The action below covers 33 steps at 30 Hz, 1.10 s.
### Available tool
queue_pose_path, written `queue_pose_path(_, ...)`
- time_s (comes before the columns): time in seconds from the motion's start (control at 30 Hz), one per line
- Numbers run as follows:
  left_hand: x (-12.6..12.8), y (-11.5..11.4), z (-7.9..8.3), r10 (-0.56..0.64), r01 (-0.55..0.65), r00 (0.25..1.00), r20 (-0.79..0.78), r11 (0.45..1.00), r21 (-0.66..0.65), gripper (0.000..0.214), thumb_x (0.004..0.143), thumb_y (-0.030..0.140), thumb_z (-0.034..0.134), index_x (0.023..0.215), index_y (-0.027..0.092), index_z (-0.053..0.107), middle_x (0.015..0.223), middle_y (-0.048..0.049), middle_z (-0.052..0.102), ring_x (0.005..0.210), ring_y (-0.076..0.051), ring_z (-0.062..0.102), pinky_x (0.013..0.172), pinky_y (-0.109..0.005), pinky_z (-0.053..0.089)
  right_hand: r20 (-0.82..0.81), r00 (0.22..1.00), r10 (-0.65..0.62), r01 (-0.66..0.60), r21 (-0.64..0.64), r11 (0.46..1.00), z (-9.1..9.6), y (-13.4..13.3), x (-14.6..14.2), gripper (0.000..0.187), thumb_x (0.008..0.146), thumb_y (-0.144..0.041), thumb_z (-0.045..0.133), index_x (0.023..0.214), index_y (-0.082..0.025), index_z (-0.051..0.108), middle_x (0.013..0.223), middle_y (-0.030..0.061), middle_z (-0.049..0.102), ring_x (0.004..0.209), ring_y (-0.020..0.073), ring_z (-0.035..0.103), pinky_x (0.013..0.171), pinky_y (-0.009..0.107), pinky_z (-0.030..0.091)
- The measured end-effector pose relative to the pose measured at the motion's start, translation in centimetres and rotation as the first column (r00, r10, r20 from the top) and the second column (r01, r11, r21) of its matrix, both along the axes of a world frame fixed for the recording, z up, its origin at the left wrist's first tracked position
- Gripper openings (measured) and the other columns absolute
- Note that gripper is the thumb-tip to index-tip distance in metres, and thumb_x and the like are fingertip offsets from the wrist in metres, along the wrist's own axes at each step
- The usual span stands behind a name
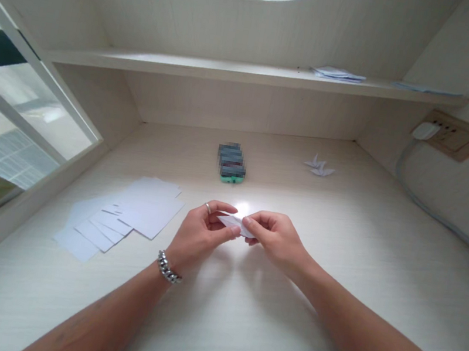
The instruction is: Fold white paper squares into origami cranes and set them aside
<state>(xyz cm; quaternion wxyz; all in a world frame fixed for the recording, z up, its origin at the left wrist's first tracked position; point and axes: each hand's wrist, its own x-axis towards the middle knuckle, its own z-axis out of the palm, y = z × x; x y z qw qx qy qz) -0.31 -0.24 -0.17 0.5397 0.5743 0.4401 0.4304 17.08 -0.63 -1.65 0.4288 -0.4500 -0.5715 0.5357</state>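
Note:
Between both hands is a small piece of folded white paper (231, 221), narrow and pointed at its left end, held just above the desk. My left hand (205, 225), with a ring and a chain bracelet, grips its near edge by the thumb, fingers curled behind. My right hand (276, 235) pinches the right end between thumb and fingers, which hide part of it. To the left lie several loose white paper sheets (154, 204), fanned out and overlapping. Several small folded paper cranes (320, 168) sit together at the back right.
A phone-like object (231, 163) with a green edge, its face blurred, lies behind the hands. Papers (338, 73) rest on the shelf (189, 68). At right, a white plug (425, 131) sits in the wall socket (463, 138), its cable (428, 213) trailing along the desk's right side.

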Motion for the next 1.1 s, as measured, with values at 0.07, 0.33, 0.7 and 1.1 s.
queue_pose_path(0.07, 0.06, -0.03, 0.05, 0.004, -0.004, 1.000, -0.028, 1.000, 0.004, 0.036, 0.066, 0.020, 0.080, 0.096, 0.011, 0.063, 0.072, -0.0033, 0.072, 0.066, -0.016, 0.069, 0.062, -0.024, 0.056, -0.002, 1.000, 0.002, -0.002, 0.012, 1.000, 0.03, -0.01, 0.04, 0.028, 0.083, -0.039, 0.062, 0.075, -0.013, 0.067, 0.067, 0.0035, 0.063, 0.062, 0.0136, 0.057, 0.062, 0.028, 0.047)
queue_pose_path(0.33, 0.13, -0.13, -0.06, 0.000, 0.000, 1.000, -0.022, 1.000, 0.000, 0.032, 0.066, 0.022, 0.080, 0.091, 0.010, 0.064, 0.075, -0.0056, 0.073, 0.067, -0.017, 0.071, 0.063, -0.025, 0.057, 0.055, 0.998, -0.009, 0.003, 0.108, 0.994, 0.24, -0.34, 0.09, 0.022, 0.085, -0.032, 0.061, 0.074, -0.014, 0.067, 0.067, 0.0029, 0.063, 0.063, 0.0136, 0.056, 0.060, 0.027, 0.044)
queue_pose_path(0.7, 0.14, 0.17, 0.07, -0.002, 0.000, 1.000, -0.020, 0.994, -0.109, 0.030, 0.072, 0.034, 0.075, 0.086, 0.009, 0.067, 0.078, -0.0076, 0.072, 0.066, -0.019, 0.071, 0.068, -0.032, 0.059, 0.187, 0.980, -0.063, 0.027, 0.191, 0.981, 0.22, -0.66, -0.23, 0.024, 0.088, -0.031, 0.056, 0.073, -0.015, 0.065, 0.067, 0.0012, 0.061, 0.061, 0.0120, 0.052, 0.055, 0.024, 0.038)
queue_pose_path(1.1, 0.11, 0.37, -0.23, 0.057, -0.059, 0.996, -0.067, 0.997, -0.039, 0.024, 0.076, 0.033, 0.070, 0.080, 0.010, 0.065, 0.073, -0.0046, 0.069, 0.063, -0.015, 0.068, 0.063, -0.026, 0.058, 0.165, 0.985, -0.048, 0.020, 0.169, 0.985, 0.39, -0.36, 0.24, 0.021, 0.086, -0.031, 0.057, 0.075, -0.015, 0.065, 0.069, 0.0020, 0.062, 0.065, 0.0140, 0.055, 0.059, 0.026, 0.041)
